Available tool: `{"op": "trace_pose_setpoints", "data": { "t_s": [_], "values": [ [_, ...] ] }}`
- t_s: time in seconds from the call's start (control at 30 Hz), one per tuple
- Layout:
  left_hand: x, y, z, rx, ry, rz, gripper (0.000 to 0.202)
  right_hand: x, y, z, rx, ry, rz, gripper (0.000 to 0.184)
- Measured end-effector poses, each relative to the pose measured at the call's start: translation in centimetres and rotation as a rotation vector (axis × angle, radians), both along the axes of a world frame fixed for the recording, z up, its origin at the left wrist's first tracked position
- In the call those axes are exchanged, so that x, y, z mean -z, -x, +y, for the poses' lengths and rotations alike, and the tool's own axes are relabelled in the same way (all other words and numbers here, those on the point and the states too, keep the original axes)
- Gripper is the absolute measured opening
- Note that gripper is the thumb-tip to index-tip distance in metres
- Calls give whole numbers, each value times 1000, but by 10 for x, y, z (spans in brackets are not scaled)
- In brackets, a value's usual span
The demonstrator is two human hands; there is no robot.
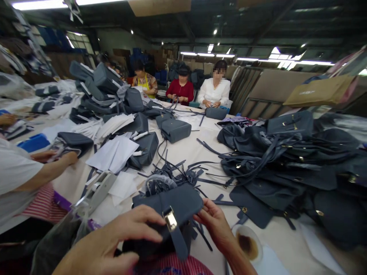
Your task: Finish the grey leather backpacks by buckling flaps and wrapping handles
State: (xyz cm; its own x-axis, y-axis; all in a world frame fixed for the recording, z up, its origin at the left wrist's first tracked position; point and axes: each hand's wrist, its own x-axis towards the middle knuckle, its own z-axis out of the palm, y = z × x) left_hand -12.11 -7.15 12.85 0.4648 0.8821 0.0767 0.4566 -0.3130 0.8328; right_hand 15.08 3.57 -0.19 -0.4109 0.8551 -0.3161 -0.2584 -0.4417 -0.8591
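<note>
A dark blue-grey handbag (177, 198) is in front of me at the table's near edge, its flap facing up. On the flap a strap runs through a shiny gold buckle (170, 220), and the strap's loose end hangs down the front. My right hand (213, 221) pinches the flap's right corner between thumb and fingers. Over the bag's left side is my left hand (114, 240), thumb and fingers spread, fingertips close to the buckle. Whether those fingertips touch the leather I cannot tell. The bag's lower part is partly hidden by my left hand.
Loose dark straps (177, 172) lie tangled behind the bag. A large heap of unstuffed bags (272, 172) covers the right side. A small bowl of brown stuff (248, 244) stands by my right wrist. White paper (114, 152) and finished-looking bags (174, 128) lie left and ahead. Several co-workers sit around.
</note>
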Motion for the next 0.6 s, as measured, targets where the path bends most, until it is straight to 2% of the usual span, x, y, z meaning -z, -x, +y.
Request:
{"op": "trace_pose_setpoints", "data": {
  "t_s": [0.07,0.13,0.2,0.27,0.33,0.47,0.6],
  "values": [
    [-8,-17,5,94,103,148,38,-1,-2,-2,-9,-5,26,35],
    [-6,-40,15,84,101,220,24,-4,-2,-4,-30,-16,16,38],
    [2,-65,29,16,13,177,20,-9,-3,-6,-40,-35,-1,39],
    [14,-87,43,-60,-62,117,27,-13,-4,-7,-35,-48,-7,39],
    [27,-105,57,-122,-76,175,30,-14,-7,-8,-18,-48,-10,39],
    [49,-123,75,-148,-80,434,20,-4,-11,-12,82,-5,1,36],
    [62,-126,80,-209,-107,597,25,8,-12,-17,155,104,95,35]
  ]
}}
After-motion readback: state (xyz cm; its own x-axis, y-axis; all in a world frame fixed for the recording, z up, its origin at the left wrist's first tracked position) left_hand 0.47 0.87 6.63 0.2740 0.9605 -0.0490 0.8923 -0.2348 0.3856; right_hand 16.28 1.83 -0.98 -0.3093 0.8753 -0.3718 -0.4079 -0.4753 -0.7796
